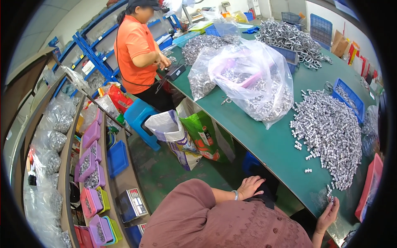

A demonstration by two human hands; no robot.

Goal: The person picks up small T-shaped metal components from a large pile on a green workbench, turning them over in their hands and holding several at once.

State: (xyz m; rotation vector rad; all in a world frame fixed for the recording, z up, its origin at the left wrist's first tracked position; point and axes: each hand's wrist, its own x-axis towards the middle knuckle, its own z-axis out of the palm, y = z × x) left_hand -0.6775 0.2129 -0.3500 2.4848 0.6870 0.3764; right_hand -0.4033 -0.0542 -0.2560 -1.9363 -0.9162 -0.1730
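Heap of small silver metal fittings (331, 136) | slim silver metal piece (329, 190) at its near edge, long axis heapward from my nearer right hand (328, 215), fingers curled, grip I can't tell | left hand (249, 188) well left of heap, fingers loosely spread

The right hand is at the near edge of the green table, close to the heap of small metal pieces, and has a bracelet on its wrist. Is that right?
Not quite: the head view shows the bracelet on the wrist of the left hand. The right hand is at the near edge of the green table, close to the heap of small metal pieces.
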